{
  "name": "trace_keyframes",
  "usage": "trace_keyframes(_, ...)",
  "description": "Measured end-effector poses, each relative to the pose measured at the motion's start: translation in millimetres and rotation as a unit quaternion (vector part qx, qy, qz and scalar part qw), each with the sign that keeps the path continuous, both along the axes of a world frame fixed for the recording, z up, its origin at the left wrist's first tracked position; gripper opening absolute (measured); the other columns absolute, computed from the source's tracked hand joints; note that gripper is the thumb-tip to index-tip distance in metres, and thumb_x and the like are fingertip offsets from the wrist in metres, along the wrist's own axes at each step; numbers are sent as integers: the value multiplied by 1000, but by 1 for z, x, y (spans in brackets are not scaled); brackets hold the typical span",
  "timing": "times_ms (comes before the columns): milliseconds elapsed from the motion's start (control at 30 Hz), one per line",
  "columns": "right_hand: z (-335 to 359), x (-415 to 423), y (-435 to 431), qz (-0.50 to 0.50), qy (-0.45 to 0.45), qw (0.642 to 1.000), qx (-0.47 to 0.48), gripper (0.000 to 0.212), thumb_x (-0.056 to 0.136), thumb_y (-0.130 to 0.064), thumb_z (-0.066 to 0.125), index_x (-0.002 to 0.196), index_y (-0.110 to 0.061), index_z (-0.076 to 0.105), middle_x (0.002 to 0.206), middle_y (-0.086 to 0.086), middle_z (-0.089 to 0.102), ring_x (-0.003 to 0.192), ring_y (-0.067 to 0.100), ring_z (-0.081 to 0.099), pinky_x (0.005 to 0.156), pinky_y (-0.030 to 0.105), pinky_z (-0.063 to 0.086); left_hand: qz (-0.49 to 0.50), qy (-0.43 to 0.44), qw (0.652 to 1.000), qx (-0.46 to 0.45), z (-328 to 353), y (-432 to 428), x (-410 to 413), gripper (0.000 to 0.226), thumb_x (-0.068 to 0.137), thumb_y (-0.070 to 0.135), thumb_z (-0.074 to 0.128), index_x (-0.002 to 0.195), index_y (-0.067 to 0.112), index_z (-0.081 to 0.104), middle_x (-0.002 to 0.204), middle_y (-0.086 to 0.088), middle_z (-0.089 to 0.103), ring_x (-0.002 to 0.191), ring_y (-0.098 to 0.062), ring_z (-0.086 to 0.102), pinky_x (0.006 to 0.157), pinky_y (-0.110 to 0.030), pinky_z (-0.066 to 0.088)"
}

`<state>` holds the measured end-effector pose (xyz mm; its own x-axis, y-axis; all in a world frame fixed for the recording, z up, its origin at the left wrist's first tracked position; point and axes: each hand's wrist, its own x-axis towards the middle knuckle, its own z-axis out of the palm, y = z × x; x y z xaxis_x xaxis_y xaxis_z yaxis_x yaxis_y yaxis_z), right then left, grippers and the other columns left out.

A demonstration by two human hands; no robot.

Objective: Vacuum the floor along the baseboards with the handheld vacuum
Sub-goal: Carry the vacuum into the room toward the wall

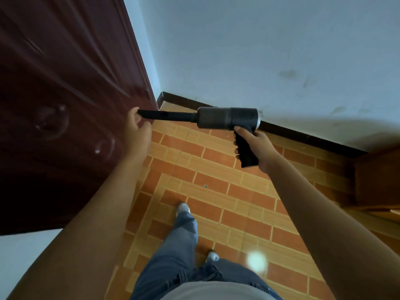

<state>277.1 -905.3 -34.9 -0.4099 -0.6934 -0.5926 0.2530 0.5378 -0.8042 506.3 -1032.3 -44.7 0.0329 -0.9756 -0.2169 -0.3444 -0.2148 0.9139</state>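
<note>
My right hand [257, 146] grips the black pistol handle of the handheld vacuum [227, 120], a dark grey cylinder held level well above the floor. Its long black crevice nozzle [166, 115] points left. My left hand [137, 131] pinches the nozzle's tip, right beside the edge of the dark red door. A dark baseboard [303, 135] runs along the foot of the white wall, from the corner behind the nozzle out to the right. The orange and tan tiled floor [216, 191] lies below.
The dark red wooden door [65, 105] fills the left side, standing open against the corner. A brown wooden piece of furniture [376, 182] sits at the right against the wall. My legs in blue jeans and my light shoes [183, 207] stand on the tiles.
</note>
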Motion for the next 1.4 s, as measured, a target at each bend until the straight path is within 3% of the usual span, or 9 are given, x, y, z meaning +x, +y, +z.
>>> trace_keyframes(67, 1, -1, -28, -4, 4, 1000, 2, 26, 89, -30, 63, 97, -7, 57, 79, 8, 60, 59, 19, 58, 55, 30, 52, -1, -1, 1000, -7, -1, -30, -1, 48, 91, 0, 41, 137, 14, 43, 138, -6, 49, 124, -21, 50, 102, -34, 43)
trace_keyframes(167, 2, -5, -65, -18, 4, 1000, -1, 23, 88, -30, 63, 91, -8, 59, 76, 7, 60, 56, 18, 58, 54, 29, 52, -10, 2, 1000, -7, -1, -72, -9, 47, 92, -3, 40, 138, 11, 42, 139, -8, 47, 123, -16, 49, 89, -19, 42)
trace_keyframes(300, -1, -12, -104, -21, 6, 1000, -4, 25, 89, -30, 63, 94, -7, 58, 76, 7, 60, 57, 19, 59, 55, 30, 51, -10, 1, 1000, -3, 1, -114, -18, 47, 93, -2, 39, 137, 12, 42, 139, -7, 48, 120, -15, 50, 85, -16, 41)
trace_keyframes(600, -15, -50, -194, -5, 7, 1000, -2, 28, 88, -30, 63, 97, -4, 57, 75, 8, 60, 55, 20, 59, 55, 31, 52, -8, -19, 1000, 6, -18, -198, -46, 45, 91, -1, 40, 134, 14, 45, 136, -6, 51, 125, -19, 48, 106, -35, 40)
trace_keyframes(700, -17, -73, -229, 3, 16, 1000, 3, 31, 89, -32, 62, 101, -4, 56, 79, 9, 61, 58, 21, 60, 57, 32, 52, -2, -21, 1000, 6, -21, -231, -67, 44, 91, 0, 39, 132, 15, 46, 135, -5, 52, 125, -19, 48, 104, -33, 39)
trace_keyframes(867, -15, -115, -287, 8, 21, 1000, -5, 25, 89, -31, 62, 92, -7, 56, 75, 8, 60, 56, 21, 59, 59, 34, 53, -1, -16, 1000, -3, -16, -285, -109, 40, 94, 0, 39, 132, 11, 46, 135, -7, 52, 126, -18, 48, 95, -23, 37)
trace_keyframes(1233, -21, -144, -369, 10, -1, 1000, 24, 25, 89, -29, 61, 96, -7, 55, 75, 8, 59, 57, 22, 58, 54, 28, 50, 11, -26, 1000, 2, -26, -370, -144, 45, 92, -4, 36, 135, 10, 45, 138, -8, 51, 129, -19, 46, 97, -22, 36)
trace_keyframes(1400, -27, -138, -398, -15, 0, 1000, 26, 22, 90, -28, 60, 97, -8, 55, 77, 8, 59, 59, 21, 58, 57, 30, 53, -19, -32, 999, 1, -33, -412, -147, 44, 93, -3, 36, 135, 9, 44, 139, -11, 49, 132, -21, 44, 104, -29, 37)
